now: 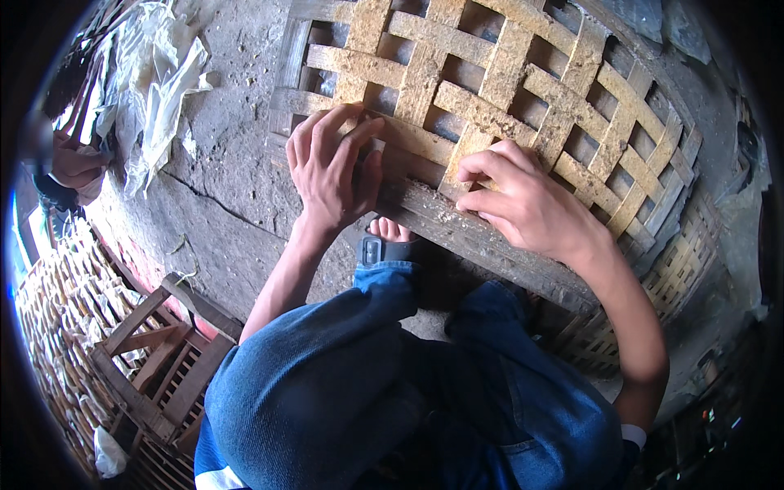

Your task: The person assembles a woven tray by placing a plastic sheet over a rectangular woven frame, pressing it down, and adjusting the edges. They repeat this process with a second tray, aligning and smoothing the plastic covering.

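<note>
In front of me is a large panel woven from flat bamboo strips (425,86), with square gaps between them and a wooden frame edge (506,253) nearest my knees. My left hand (331,167) is closed on the panel's near left part, fingers bent over the weave and thumb toward the near edge. A small pale piece shows beside its fingers. Further right, my right hand (531,200) rests over the near edge with thumb and fingers drawn together in a pinch. What sits between those fingertips is too small to make out.
Crumpled whitish plastic sheeting (155,82) lies on the grey concrete floor (237,155) at far left. A wooden slatted stool (167,359) stands lower left beside rows of thin sticks (57,294). Another person's hand (77,167) shows at the left rim. More woven bamboo (682,261) lies at right.
</note>
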`<action>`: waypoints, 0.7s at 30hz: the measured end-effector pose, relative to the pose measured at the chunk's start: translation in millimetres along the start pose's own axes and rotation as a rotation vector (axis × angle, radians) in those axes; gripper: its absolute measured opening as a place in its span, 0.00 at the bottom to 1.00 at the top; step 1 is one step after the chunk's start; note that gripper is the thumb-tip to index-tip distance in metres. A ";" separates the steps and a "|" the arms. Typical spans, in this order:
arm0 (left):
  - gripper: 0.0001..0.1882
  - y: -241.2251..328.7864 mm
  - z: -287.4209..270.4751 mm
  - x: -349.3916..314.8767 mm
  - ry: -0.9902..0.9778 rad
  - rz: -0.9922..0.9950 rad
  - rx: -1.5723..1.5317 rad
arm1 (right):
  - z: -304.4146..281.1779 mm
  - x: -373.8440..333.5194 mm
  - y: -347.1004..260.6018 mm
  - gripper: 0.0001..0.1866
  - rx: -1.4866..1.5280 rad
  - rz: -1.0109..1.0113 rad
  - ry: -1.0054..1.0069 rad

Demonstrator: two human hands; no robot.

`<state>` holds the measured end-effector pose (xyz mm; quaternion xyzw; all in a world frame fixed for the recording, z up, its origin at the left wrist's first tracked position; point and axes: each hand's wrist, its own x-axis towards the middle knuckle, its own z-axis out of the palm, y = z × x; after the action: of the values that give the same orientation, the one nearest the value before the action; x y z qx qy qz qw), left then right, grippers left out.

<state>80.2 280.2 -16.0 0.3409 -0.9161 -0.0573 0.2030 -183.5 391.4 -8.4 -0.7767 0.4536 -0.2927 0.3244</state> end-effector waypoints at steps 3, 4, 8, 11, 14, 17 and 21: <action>0.21 0.0 1.2 -0.6 0.004 -0.004 -0.002 | 1.0 -3.3 1.8 0.10 0.005 -0.005 0.019; 0.20 -0.3 0.9 -0.6 0.004 -0.005 -0.002 | -0.7 -2.8 0.9 0.08 0.007 0.002 0.016; 0.18 -0.7 0.5 -0.6 0.000 -0.012 0.003 | -0.8 -3.5 -0.5 0.05 0.002 0.023 0.001; 0.18 -1.1 0.7 -1.1 0.001 -0.013 0.002 | -1.7 -1.8 -6.2 0.05 -0.002 0.063 -0.008; 0.18 -1.0 0.9 -0.7 0.002 -0.014 0.000 | -3.3 -1.7 -8.4 0.05 -0.034 0.075 -0.032; 0.18 -0.9 1.4 -0.4 0.001 -0.012 -0.004 | -9.9 -0.4 -6.3 0.05 -0.036 0.082 -0.096; 0.18 -2.1 1.6 -2.4 0.012 -0.010 0.013 | -15.3 2.5 -4.8 0.05 -0.010 0.071 -0.134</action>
<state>82.5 280.0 -18.8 0.3469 -0.9136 -0.0503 0.2060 -191.4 387.3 5.1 -0.7796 0.4598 -0.2259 0.3602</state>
